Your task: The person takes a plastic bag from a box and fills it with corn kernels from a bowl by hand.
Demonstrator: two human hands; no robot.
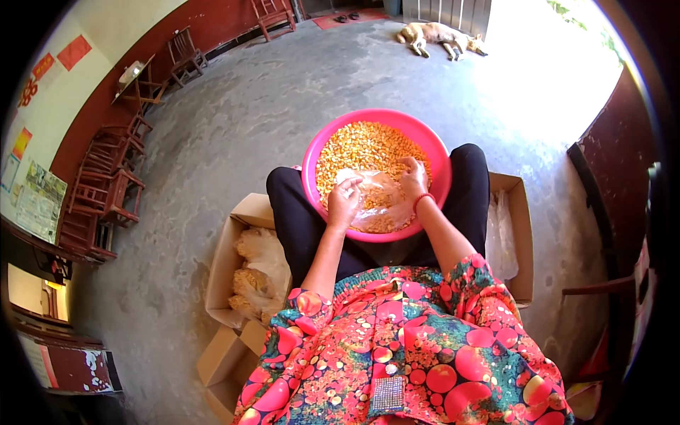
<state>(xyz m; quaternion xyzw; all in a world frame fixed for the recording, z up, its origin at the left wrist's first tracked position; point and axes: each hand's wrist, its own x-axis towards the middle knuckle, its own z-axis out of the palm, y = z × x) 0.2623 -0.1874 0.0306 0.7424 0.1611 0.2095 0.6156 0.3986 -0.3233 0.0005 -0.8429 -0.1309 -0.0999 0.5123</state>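
Grey floor [227, 113], basin [441, 173] of corn [368, 147], bag [381, 193] in left hand [345, 201] and right hand [414, 180]

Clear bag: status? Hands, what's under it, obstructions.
Left hand and right hand at opposite sides of clear bag. Over corn kernels in pink basin. No obstruction visible.

Single head-worn camera, facing forward and steeply down. Wide-angle: curved edges, dark corners. Nearest: wearer's patterned shirt [425, 340], bottom of frame. Left hand [345, 202], right hand [415, 178] and pink basin [441, 166] close, near centre. Floor [219, 127] extends to dog [433, 32], far, at top.
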